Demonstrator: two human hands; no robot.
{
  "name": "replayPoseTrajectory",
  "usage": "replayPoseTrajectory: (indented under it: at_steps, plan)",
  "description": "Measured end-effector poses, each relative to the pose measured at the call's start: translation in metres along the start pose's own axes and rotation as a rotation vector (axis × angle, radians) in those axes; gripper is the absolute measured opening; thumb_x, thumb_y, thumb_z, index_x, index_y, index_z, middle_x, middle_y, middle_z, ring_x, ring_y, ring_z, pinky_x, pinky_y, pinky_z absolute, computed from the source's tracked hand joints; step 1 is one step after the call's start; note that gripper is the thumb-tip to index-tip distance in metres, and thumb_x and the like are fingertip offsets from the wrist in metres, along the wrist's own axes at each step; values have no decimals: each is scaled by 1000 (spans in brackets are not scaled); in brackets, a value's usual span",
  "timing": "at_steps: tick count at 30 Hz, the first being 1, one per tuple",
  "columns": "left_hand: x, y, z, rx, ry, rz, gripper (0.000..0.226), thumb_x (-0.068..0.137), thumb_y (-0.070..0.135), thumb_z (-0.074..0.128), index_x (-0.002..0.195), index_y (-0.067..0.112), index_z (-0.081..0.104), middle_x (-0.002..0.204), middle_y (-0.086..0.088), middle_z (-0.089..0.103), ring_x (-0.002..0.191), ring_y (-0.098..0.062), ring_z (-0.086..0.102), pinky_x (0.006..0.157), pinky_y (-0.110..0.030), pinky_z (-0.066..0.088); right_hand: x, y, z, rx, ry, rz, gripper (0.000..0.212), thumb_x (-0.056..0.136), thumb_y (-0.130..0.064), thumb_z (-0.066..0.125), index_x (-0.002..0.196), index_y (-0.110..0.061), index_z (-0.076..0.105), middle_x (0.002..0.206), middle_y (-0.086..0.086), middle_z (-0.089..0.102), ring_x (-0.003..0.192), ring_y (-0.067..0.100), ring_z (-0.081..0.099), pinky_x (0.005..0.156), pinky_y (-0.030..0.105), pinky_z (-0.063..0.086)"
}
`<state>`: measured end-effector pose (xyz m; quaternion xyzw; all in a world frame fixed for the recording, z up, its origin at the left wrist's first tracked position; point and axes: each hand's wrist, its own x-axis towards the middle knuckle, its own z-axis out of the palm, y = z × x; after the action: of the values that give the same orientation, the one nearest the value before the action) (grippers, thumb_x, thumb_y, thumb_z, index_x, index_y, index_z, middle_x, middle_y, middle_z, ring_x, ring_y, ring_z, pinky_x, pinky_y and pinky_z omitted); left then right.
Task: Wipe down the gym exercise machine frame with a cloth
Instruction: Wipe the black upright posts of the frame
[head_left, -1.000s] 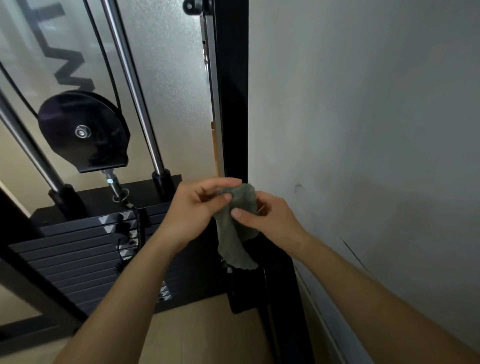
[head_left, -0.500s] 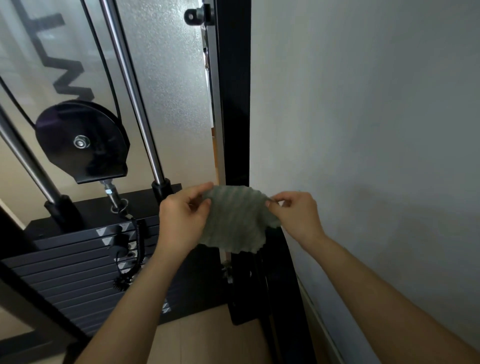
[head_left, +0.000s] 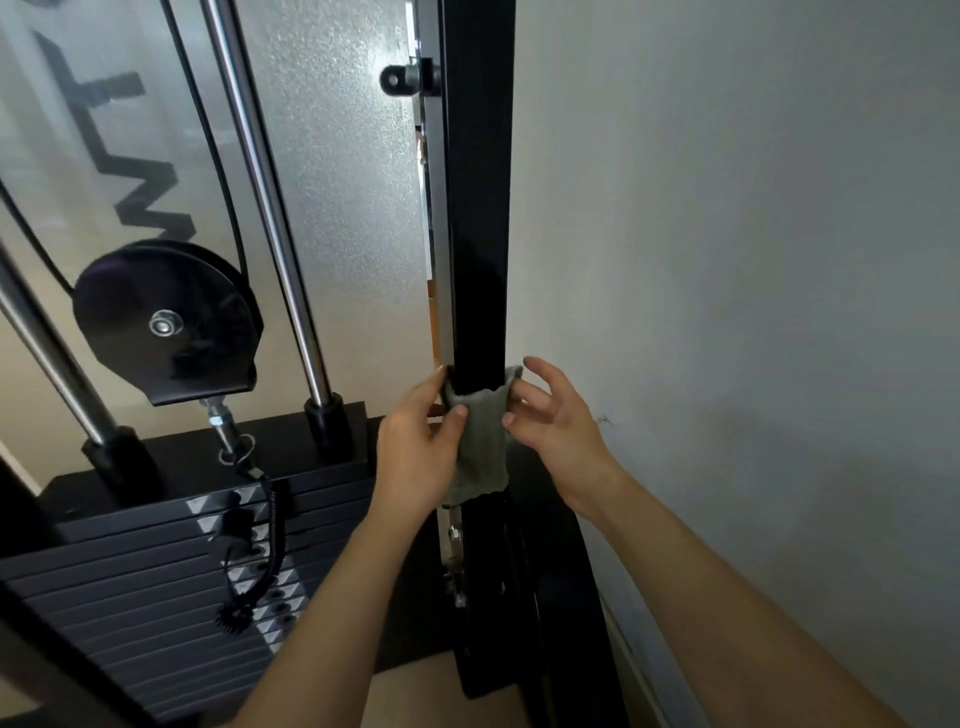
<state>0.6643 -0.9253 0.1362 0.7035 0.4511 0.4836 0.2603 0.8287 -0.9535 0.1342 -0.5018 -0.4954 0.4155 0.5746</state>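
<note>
**Cloth wrapped round the black upright**

Two bare forearms reach in from below, over a strip of pale floor (head_left: 405, 691). The left hand (head_left: 415, 447) grips the left side of the grey cloth (head_left: 480, 441), thumb pressed flat on its front and fingers curled behind the edge. The right hand (head_left: 556, 421) pinches the cloth's right edge between thumb and forefinger, the other fingers spread loose and lifted off it. The cloth is folded across the front of the machine's black frame post (head_left: 480, 234), low on the post, its lower part hanging free against the metal.

Left of the post sits the weight stack (head_left: 130, 571), with a coiled black cord (head_left: 260, 551) dangling down its face. Above the stack hangs a black pulley (head_left: 166, 322), and chrome guide rods (head_left: 265, 182) rise out of the top plate. Behind them stands a frosted panel (head_left: 337, 182) with dark lettering. A plain grey wall (head_left: 753, 260) runs just beside the post on the right
</note>
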Motion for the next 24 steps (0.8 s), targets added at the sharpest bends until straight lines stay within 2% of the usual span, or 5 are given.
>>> replayPoseTrajectory:
  at_steps: [2, 4, 9, 18, 24]
  plan:
    - [-2, 0, 2, -75, 12, -14, 49, 100, 13, 59, 148, 20, 49, 136, 0, 62, 115, -6, 63, 92, -15, 53, 1, -2, 1, 41, 23, -20, 58, 94, 1, 63, 143, -21, 42, 126, -7, 70, 116, 8, 66, 97, 30, 55]
    - [-4, 2, 3, -156, 35, -25, 49, 100, 11, 58, 147, 24, 48, 137, 2, 62, 120, -7, 61, 98, -28, 55, 1, -8, 3, 86, 28, -59, 48, 94, 3, 63, 135, -17, 47, 119, -7, 72, 111, 8, 67, 85, 23, 57]
    - [3, 12, 4, -256, 125, -2, 49, 99, 7, 59, 142, 29, 51, 135, 4, 64, 119, -10, 63, 101, -38, 54, 8, -22, 2, 67, -11, -156, 45, 97, -3, 62, 136, -21, 52, 130, -6, 67, 121, 8, 63, 95, 25, 55]
    - [30, 50, -12, -265, 181, 96, 44, 96, 13, 65, 139, 25, 58, 125, 13, 68, 110, 0, 64, 90, -24, 56, 17, -51, -1, -17, -53, -235, 63, 92, -1, 68, 144, -31, 49, 136, -16, 62, 125, 0, 57, 93, 17, 53]
    - [52, 71, -26, -254, 201, 129, 35, 93, 15, 70, 127, 25, 66, 107, 14, 72, 95, 1, 67, 72, -15, 55, 35, -88, 2, -41, -39, -331, 67, 88, 3, 70, 145, -25, 50, 136, -10, 63, 127, 8, 58, 104, 42, 52]
